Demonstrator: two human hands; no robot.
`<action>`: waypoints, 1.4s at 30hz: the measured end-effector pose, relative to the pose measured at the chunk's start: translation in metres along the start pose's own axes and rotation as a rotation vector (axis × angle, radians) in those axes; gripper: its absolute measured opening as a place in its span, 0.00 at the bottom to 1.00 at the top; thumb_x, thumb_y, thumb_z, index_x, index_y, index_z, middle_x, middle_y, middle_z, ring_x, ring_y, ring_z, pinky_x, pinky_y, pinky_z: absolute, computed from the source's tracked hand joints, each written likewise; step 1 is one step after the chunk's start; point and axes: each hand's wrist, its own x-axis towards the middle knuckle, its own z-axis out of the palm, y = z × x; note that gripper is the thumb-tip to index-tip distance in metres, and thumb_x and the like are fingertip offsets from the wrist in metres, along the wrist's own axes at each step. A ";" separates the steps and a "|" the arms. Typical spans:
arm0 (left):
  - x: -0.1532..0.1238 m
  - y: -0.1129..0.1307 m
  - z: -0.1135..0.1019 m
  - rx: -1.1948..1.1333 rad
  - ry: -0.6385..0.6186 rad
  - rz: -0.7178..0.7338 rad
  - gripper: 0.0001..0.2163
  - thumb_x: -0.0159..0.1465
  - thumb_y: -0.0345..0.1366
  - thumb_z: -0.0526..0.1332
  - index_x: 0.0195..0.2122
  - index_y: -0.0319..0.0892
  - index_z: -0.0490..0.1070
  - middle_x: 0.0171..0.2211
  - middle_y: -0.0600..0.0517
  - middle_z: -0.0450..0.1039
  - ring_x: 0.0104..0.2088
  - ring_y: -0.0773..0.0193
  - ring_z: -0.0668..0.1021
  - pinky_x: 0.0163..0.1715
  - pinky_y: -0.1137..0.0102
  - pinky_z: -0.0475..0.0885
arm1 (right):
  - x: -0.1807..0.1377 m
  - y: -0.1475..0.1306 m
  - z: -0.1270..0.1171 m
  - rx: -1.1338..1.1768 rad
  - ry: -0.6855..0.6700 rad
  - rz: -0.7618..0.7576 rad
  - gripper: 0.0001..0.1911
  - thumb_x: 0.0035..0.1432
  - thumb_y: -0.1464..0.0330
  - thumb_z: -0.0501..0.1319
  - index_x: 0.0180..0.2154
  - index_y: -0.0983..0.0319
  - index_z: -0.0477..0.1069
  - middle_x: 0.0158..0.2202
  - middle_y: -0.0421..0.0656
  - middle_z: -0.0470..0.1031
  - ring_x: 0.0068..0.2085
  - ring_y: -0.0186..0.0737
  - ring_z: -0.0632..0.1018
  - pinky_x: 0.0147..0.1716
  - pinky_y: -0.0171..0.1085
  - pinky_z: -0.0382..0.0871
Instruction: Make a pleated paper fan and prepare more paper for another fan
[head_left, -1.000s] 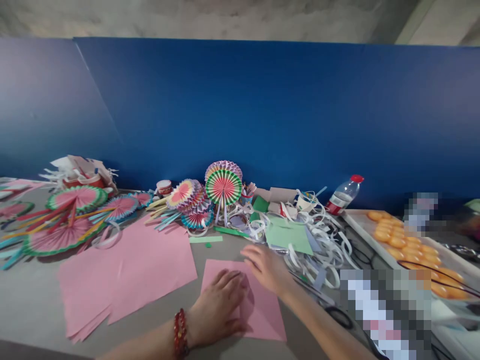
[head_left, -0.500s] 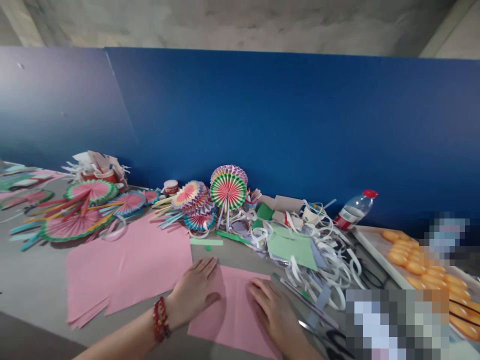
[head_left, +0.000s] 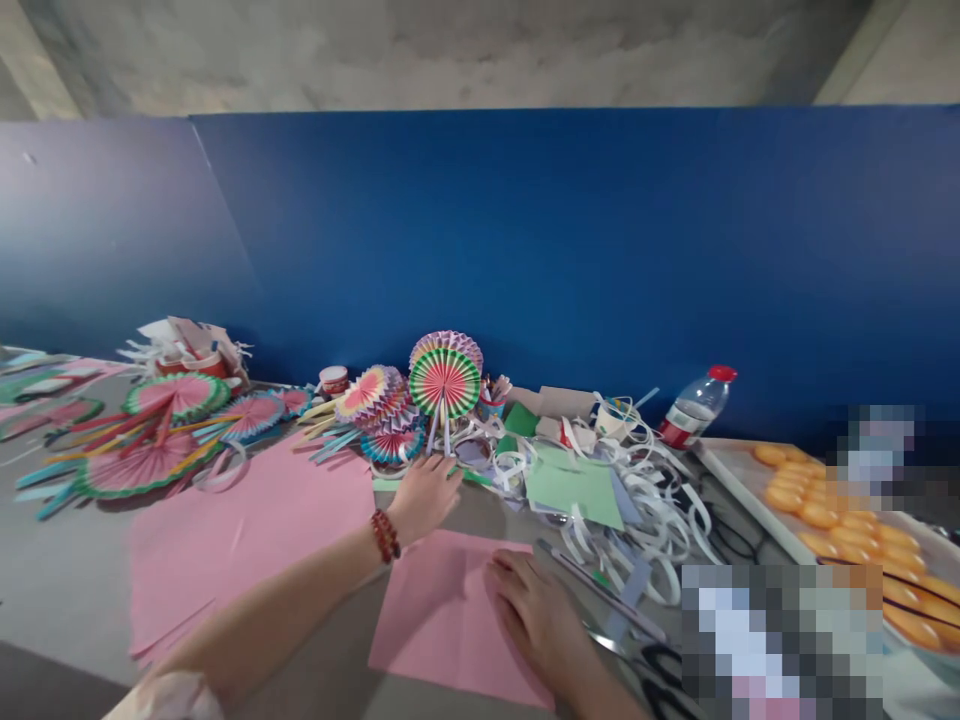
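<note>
My right hand (head_left: 534, 612) lies flat on the right part of a pink paper sheet (head_left: 439, 625), fingers stretched out. A faint vertical crease line runs down the sheet. My left hand (head_left: 426, 495), with a red bead bracelet at the wrist, is beyond the sheet's far edge, fingers extended, nearest a dark green paper strip (head_left: 477, 478) and a light green strip (head_left: 385, 485). I see nothing held in it, though its underside is hidden. A larger stack of pink paper (head_left: 247, 520) lies to the left, partly under my left forearm.
Folded paper fans (head_left: 445, 385) stand at the back; more fans (head_left: 176, 400) lie left. Right of the sheet are a craft knife (head_left: 607, 590), scissors (head_left: 660, 662), curled white strips (head_left: 664, 540) and green paper (head_left: 574, 487). A bottle (head_left: 697, 408) and a tray (head_left: 739, 490) sit farther right.
My left hand has left the pink sheet and moved forward to the green strips. My right hand stays on the sheet. The camera view has shifted slightly.
</note>
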 end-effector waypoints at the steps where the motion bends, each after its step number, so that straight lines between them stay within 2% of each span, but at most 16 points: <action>1: 0.011 -0.002 0.006 -0.007 0.013 0.004 0.09 0.67 0.32 0.56 0.46 0.40 0.73 0.49 0.42 0.73 0.51 0.51 0.73 0.51 0.57 0.68 | 0.000 0.000 0.000 0.008 0.007 0.000 0.17 0.63 0.74 0.54 0.51 0.60 0.74 0.52 0.49 0.75 0.51 0.45 0.77 0.51 0.43 0.73; 4: 0.031 -0.014 0.015 -0.042 0.056 0.027 0.07 0.66 0.29 0.56 0.37 0.40 0.75 0.39 0.45 0.75 0.45 0.55 0.75 0.48 0.61 0.69 | -0.001 -0.001 0.000 0.020 0.024 0.008 0.17 0.63 0.74 0.56 0.51 0.60 0.73 0.52 0.49 0.76 0.51 0.44 0.77 0.51 0.41 0.73; 6: 0.032 -0.026 0.013 -0.067 0.101 0.012 0.09 0.68 0.29 0.54 0.37 0.40 0.74 0.37 0.47 0.75 0.42 0.58 0.76 0.46 0.64 0.70 | -0.001 -0.001 0.001 0.023 0.022 0.028 0.16 0.62 0.74 0.57 0.51 0.60 0.74 0.52 0.48 0.76 0.52 0.44 0.76 0.52 0.42 0.72; 8: 0.026 -0.036 0.006 -0.084 0.151 -0.033 0.13 0.71 0.29 0.49 0.41 0.40 0.73 0.39 0.46 0.75 0.41 0.60 0.77 0.44 0.66 0.70 | 0.000 -0.001 0.001 0.033 -0.001 0.052 0.16 0.63 0.73 0.57 0.51 0.60 0.74 0.52 0.48 0.75 0.53 0.44 0.75 0.54 0.43 0.71; 11: 0.010 -0.042 -0.002 -0.094 0.172 -0.062 0.15 0.73 0.30 0.45 0.45 0.40 0.72 0.44 0.45 0.74 0.45 0.60 0.77 0.47 0.66 0.70 | 0.000 0.000 -0.001 0.073 -0.039 0.069 0.16 0.63 0.73 0.57 0.51 0.60 0.74 0.54 0.48 0.75 0.54 0.45 0.75 0.55 0.44 0.70; 16: -0.010 -0.023 0.009 -0.108 0.050 0.053 0.11 0.71 0.37 0.53 0.47 0.44 0.74 0.46 0.48 0.77 0.46 0.59 0.78 0.49 0.64 0.72 | 0.000 -0.001 -0.003 0.083 -0.034 0.062 0.17 0.63 0.74 0.56 0.52 0.59 0.74 0.54 0.48 0.75 0.54 0.45 0.75 0.54 0.43 0.71; 19: -0.009 -0.017 0.022 -0.109 0.024 0.076 0.14 0.71 0.38 0.53 0.53 0.42 0.72 0.52 0.46 0.75 0.53 0.57 0.76 0.54 0.61 0.70 | 0.000 -0.001 -0.004 0.075 -0.039 0.061 0.18 0.63 0.74 0.56 0.53 0.59 0.73 0.54 0.48 0.75 0.53 0.45 0.76 0.52 0.43 0.72; 22: -0.011 -0.021 0.030 -0.100 0.017 0.081 0.17 0.71 0.39 0.53 0.58 0.40 0.68 0.57 0.44 0.72 0.59 0.53 0.72 0.61 0.53 0.62 | 0.000 -0.001 -0.005 0.079 -0.066 0.068 0.18 0.63 0.74 0.56 0.53 0.59 0.73 0.55 0.48 0.74 0.54 0.46 0.75 0.53 0.43 0.71; 25: -0.025 -0.033 0.028 -0.095 0.003 0.075 0.16 0.72 0.38 0.52 0.57 0.41 0.70 0.56 0.44 0.74 0.57 0.54 0.74 0.64 0.49 0.57 | 0.000 0.000 -0.007 0.098 -0.102 0.092 0.18 0.64 0.73 0.56 0.54 0.59 0.73 0.55 0.48 0.73 0.54 0.45 0.75 0.54 0.43 0.70; 30: -0.060 -0.063 0.010 -0.098 -0.009 0.026 0.17 0.72 0.36 0.48 0.56 0.42 0.71 0.54 0.45 0.75 0.55 0.56 0.75 0.58 0.57 0.68 | -0.001 0.001 -0.007 0.119 -0.094 0.083 0.18 0.64 0.73 0.55 0.53 0.59 0.72 0.55 0.49 0.73 0.54 0.46 0.75 0.54 0.44 0.70; 33: -0.068 -0.070 0.004 -0.111 -0.008 -0.008 0.19 0.73 0.35 0.45 0.59 0.43 0.69 0.55 0.44 0.74 0.55 0.56 0.75 0.57 0.59 0.70 | 0.000 0.001 -0.006 0.114 -0.068 0.064 0.17 0.63 0.74 0.56 0.52 0.61 0.73 0.53 0.50 0.74 0.52 0.47 0.76 0.52 0.45 0.72; 35: -0.065 -0.066 0.005 -0.126 -0.024 -0.004 0.20 0.73 0.36 0.46 0.62 0.42 0.65 0.58 0.43 0.71 0.58 0.55 0.73 0.59 0.57 0.68 | 0.001 0.001 -0.007 0.113 -0.066 0.051 0.16 0.63 0.74 0.56 0.52 0.62 0.73 0.53 0.51 0.74 0.52 0.47 0.76 0.51 0.45 0.73; 38: -0.057 -0.053 0.009 -0.167 -0.097 0.085 0.23 0.72 0.40 0.51 0.67 0.44 0.59 0.64 0.45 0.65 0.64 0.54 0.67 0.65 0.54 0.60 | 0.001 0.001 -0.008 0.110 -0.077 0.043 0.17 0.63 0.75 0.56 0.52 0.62 0.72 0.53 0.51 0.74 0.52 0.46 0.76 0.51 0.44 0.73; 42: -0.053 -0.041 0.010 -0.232 -0.207 0.235 0.19 0.71 0.41 0.53 0.63 0.50 0.65 0.64 0.51 0.65 0.64 0.59 0.67 0.68 0.56 0.52 | 0.000 0.003 -0.008 0.109 -0.084 0.030 0.17 0.64 0.74 0.56 0.53 0.61 0.72 0.54 0.50 0.73 0.52 0.46 0.75 0.51 0.45 0.72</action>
